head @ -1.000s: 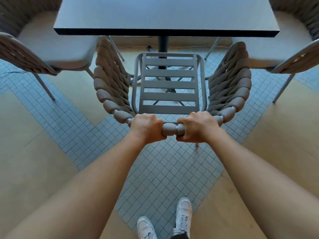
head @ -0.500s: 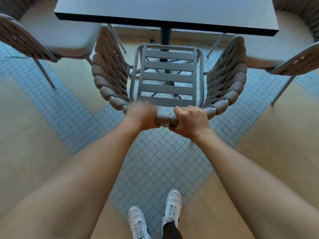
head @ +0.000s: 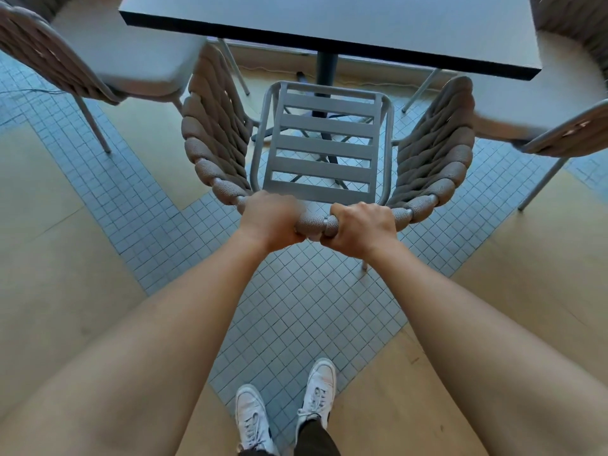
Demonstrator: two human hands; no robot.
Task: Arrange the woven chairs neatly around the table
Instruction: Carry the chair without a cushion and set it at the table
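Observation:
A woven chair (head: pixel 324 149) with a grey slatted metal seat and thick brown rope sides stands in front of me, facing the dark rectangular table (head: pixel 329 24). The seat's front edge lies just under the table's near edge. My left hand (head: pixel 271 222) and my right hand (head: pixel 360 230) both grip the top rail of the chair's back, side by side. The table's black centre post (head: pixel 325 65) shows behind the seat.
A woven chair with a pale cushion (head: pixel 108 51) stands at the left of the table, another cushioned chair (head: pixel 539 103) at the right. The floor mixes small grey tiles (head: pixel 296 311) and tan panels. My white shoes (head: pixel 286 413) are at the bottom.
The chair has shifted slightly; the view has tilted so the table edge now slants. Both hands stay clamped on the back rail, and my feet have stepped a little to the right.

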